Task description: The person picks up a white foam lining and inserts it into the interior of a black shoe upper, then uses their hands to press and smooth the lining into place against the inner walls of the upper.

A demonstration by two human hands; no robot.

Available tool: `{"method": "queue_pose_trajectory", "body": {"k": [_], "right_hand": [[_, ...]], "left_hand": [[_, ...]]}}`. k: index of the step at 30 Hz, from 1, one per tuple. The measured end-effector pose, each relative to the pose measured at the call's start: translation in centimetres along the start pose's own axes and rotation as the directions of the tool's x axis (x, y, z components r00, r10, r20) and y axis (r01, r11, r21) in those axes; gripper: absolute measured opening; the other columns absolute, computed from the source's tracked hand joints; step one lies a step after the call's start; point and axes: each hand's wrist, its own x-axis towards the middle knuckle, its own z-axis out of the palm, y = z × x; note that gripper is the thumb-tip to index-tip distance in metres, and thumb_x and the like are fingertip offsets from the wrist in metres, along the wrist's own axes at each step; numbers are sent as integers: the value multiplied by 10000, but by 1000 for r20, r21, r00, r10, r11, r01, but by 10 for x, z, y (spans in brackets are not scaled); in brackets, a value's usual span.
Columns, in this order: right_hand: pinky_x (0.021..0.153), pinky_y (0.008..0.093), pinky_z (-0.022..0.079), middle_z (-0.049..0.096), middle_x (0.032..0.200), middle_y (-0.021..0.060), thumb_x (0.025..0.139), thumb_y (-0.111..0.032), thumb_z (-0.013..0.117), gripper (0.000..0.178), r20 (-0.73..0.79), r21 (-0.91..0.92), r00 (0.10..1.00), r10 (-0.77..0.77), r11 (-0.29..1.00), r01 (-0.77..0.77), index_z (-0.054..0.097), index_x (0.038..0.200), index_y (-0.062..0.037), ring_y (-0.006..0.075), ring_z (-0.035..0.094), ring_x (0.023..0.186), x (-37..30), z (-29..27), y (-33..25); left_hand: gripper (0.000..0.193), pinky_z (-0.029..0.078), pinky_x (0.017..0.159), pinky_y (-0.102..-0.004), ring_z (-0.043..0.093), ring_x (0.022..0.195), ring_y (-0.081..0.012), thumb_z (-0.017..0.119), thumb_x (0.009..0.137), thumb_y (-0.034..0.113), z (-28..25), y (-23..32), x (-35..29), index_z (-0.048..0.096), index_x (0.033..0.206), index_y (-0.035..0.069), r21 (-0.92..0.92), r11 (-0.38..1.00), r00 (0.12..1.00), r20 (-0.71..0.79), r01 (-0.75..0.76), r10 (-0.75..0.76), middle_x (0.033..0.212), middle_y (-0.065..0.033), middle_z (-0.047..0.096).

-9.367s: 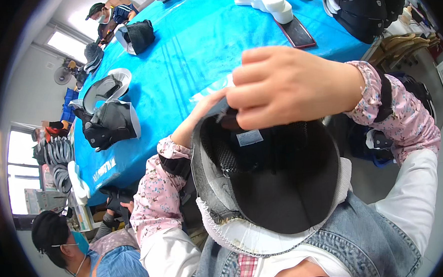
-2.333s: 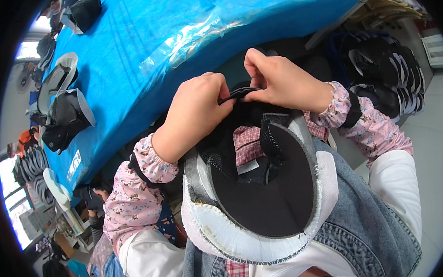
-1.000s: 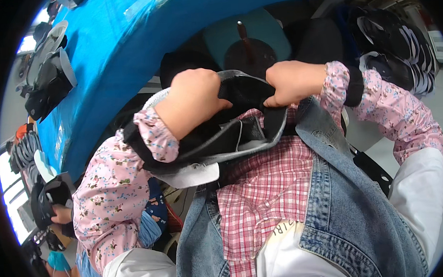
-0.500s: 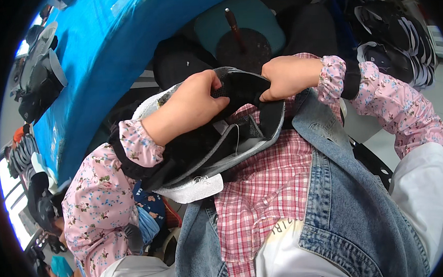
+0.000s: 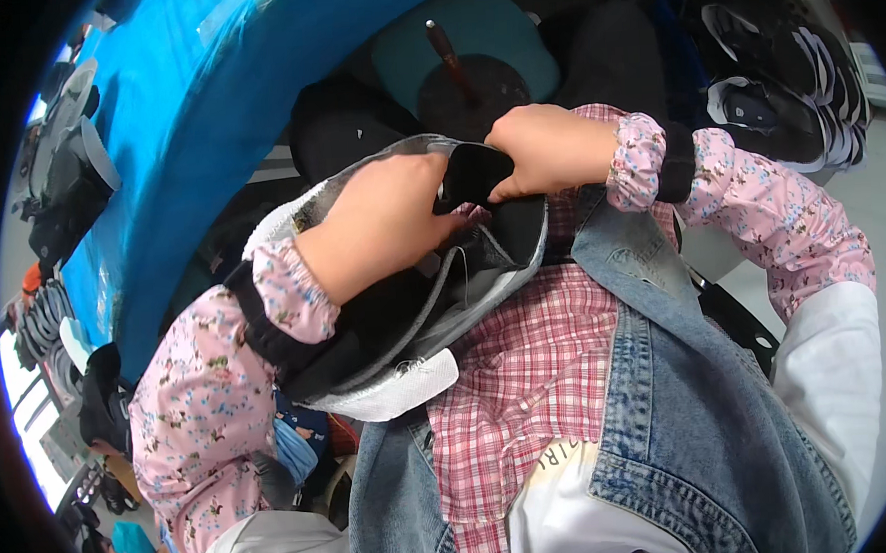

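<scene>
A black and grey fabric piece [image 5: 405, 324], open and hollow like a shoe upper, sits over my lap. Its inside is black, its rim grey, and a white textured flap [image 5: 409, 388] sticks out at the near edge. A thin pale thread hangs loose inside the opening. My left hand [image 5: 379, 210] is closed over the far left part of the piece, thumb reaching into it. Closed on the far right rim is my right hand [image 5: 552, 151], its thumb also inside. What lies right under the fingertips is hidden.
A blue-covered table [image 5: 169, 121] curves along the left, with black and grey pieces [image 5: 73, 186] on it. Beyond my knees, a wooden-handled tool [image 5: 443, 46] stands upright on a dark round pad [image 5: 474, 95]. Stacked black pieces with white edges [image 5: 793, 78] are at far right.
Both hands and the fabric piece have shifted slightly left. My right hand has come closer to my left, narrowing the far part of the opening. Both hands still hold the piece.
</scene>
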Motion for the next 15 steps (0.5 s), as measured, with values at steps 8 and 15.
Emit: {"method": "queue_pose_trajectory", "body": {"k": [8,15], "right_hand": [[551,342,488,605,659,203,750,-221,665,331,234,13,955,182,982,-191,585,781,98,277,623,594,8,-12,-10],[613,341,501,628,749,211,704,-68,589,246,193,202,978,77,972,-117,603,905,73,286,635,683,14,10,20]], "left_hand": [[150,476,690,-403,581,786,-345,613,736,141,20,0,4,613,804,8,6,998,987,-147,-69,69,836,-155,601],[37,478,628,-396,581,685,-323,543,674,29,38,37,-7,571,661,10,8,975,973,-55,-222,222,719,-145,547]]}}
